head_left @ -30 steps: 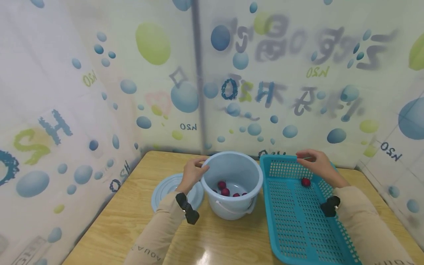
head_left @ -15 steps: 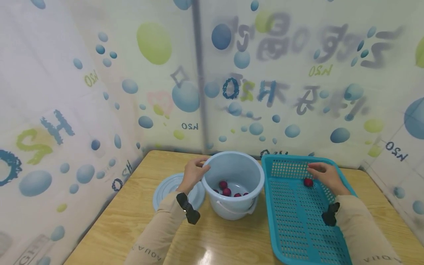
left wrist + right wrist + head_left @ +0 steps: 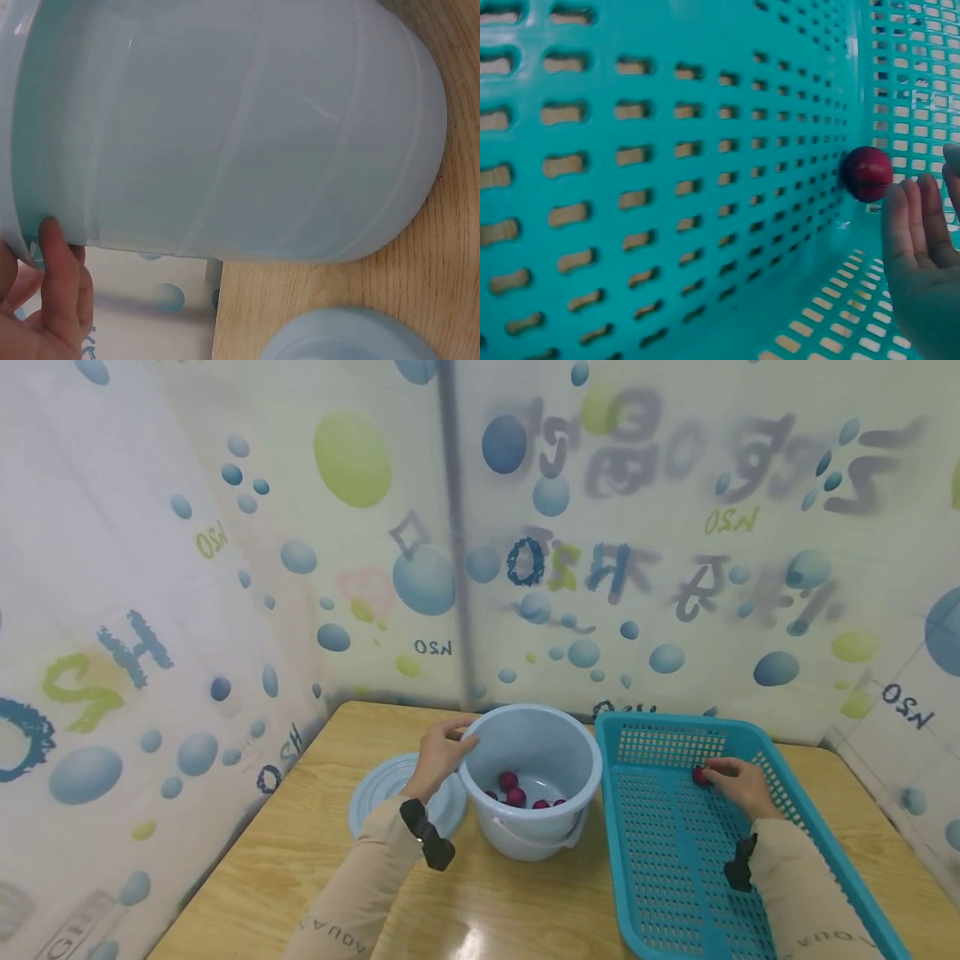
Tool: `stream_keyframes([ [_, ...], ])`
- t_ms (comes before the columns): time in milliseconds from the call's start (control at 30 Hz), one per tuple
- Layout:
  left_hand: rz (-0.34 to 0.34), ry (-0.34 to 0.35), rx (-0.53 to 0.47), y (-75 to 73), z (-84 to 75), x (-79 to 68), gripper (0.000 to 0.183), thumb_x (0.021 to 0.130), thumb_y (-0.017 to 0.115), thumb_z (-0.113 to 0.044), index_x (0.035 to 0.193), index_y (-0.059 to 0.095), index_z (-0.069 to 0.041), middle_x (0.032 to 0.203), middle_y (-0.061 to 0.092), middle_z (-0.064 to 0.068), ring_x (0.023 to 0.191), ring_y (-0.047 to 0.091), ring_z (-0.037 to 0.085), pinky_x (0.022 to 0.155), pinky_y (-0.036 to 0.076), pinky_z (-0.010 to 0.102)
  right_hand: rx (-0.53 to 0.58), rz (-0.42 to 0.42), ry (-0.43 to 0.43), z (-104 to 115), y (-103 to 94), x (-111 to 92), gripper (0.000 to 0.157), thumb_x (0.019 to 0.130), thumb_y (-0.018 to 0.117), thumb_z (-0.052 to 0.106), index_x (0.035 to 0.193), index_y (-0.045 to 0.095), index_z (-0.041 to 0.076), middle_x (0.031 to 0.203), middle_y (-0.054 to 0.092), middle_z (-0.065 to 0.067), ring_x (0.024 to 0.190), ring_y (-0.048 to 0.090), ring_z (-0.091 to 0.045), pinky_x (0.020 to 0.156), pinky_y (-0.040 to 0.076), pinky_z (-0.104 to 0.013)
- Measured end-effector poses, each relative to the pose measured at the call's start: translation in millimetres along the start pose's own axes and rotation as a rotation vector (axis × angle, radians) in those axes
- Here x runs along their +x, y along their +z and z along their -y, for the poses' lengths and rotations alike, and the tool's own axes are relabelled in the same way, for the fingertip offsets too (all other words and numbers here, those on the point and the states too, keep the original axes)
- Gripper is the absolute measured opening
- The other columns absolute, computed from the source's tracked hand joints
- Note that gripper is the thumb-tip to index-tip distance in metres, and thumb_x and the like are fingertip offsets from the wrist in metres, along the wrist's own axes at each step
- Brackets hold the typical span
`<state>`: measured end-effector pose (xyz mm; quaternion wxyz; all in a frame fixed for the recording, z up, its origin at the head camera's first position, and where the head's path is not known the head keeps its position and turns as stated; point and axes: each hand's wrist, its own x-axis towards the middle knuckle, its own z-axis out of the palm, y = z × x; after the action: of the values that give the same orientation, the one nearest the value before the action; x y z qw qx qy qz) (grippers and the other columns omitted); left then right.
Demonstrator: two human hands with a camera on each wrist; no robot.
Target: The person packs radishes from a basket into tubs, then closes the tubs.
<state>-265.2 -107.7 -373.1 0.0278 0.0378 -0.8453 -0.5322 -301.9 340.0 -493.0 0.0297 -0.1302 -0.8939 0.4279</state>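
Note:
A light blue bucket stands upright with several dark red plums inside. My left hand grips the left side of its rim, fingers tucked beneath the lip in the left wrist view. One more plum lies in the far end of a turquoise perforated basket. Beside that plum is my right hand, reaching down inside the basket. The right wrist view shows its fingers fairly straight, their tips close to the plum; contact is hard to tell.
A light blue lid lies on the wooden table, left of the bucket and partly behind my left arm. The bucket's handle hangs at its front. A patterned curtain closes off the table's back.
My right hand has come down from above the basket's far end to the plum there. The left hand keeps its place on the bucket's rim.

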Motion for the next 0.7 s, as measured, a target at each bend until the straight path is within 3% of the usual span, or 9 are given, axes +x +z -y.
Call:
stream_keyframes([
  [233, -0.005, 0.007, -0.014, 0.4, -0.5, -0.4, 0.030, 0.081, 0.063, -0.014, 0.111, 0.061, -0.012, 0.095, 0.059, 0.011, 0.079, 0.057, 0.021, 0.059, 0.051, 0.030, 0.021, 0.042, 0.057, 26.9, -6.3, -26.3, 0.042, 0.088, 0.051, 0.012, 0.121, 0.041, -0.011, 0.119, 0.041, -0.034, 0.106, 0.043, -0.043, 0.059, 0.048, -0.031],
  [367, 0.002, 0.000, -0.026, 0.6, -0.4, 0.1, 0.030, 0.081, 0.063, -0.014, 0.110, 0.061, -0.013, 0.094, 0.059, 0.012, 0.079, 0.058, 0.023, 0.060, 0.051, 0.030, -0.001, -0.010, 0.072, 29.1, -1.5, -29.6, 0.040, 0.088, 0.050, 0.009, 0.121, 0.040, -0.012, 0.121, 0.039, -0.034, 0.110, 0.039, -0.045, 0.071, 0.047, -0.041],
  [467, 0.009, -0.013, -0.027, 1.0, 0.1, 1.1, 0.030, 0.081, 0.063, -0.015, 0.110, 0.061, -0.014, 0.095, 0.059, 0.011, 0.079, 0.058, 0.023, 0.061, 0.051, 0.031, -0.022, -0.017, 0.090, 30.2, 2.0, -30.8, 0.044, 0.088, 0.049, 0.007, 0.125, 0.036, -0.012, 0.125, 0.033, -0.034, 0.115, 0.030, -0.048, 0.087, 0.035, -0.054],
  [600, 0.009, -0.020, -0.019, 1.3, 0.7, 1.5, 0.030, 0.082, 0.062, -0.015, 0.112, 0.061, -0.014, 0.096, 0.059, 0.011, 0.079, 0.058, 0.022, 0.062, 0.051, 0.030, -0.053, 0.015, 0.084, 30.1, 4.5, -30.2, 0.048, 0.089, 0.047, 0.006, 0.128, 0.029, -0.013, 0.129, 0.027, -0.035, 0.119, 0.023, -0.049, 0.096, 0.024, -0.056],
  [700, 0.003, -0.016, -0.020, 1.1, 0.8, 1.2, 0.030, 0.081, 0.062, -0.015, 0.111, 0.061, -0.014, 0.095, 0.059, 0.012, 0.079, 0.058, 0.022, 0.062, 0.051, 0.030, -0.057, 0.034, 0.067, 31.5, 5.0, -30.4, 0.049, 0.089, 0.045, 0.007, 0.130, 0.026, -0.014, 0.130, 0.025, -0.035, 0.120, 0.022, -0.049, 0.096, 0.023, -0.056],
])
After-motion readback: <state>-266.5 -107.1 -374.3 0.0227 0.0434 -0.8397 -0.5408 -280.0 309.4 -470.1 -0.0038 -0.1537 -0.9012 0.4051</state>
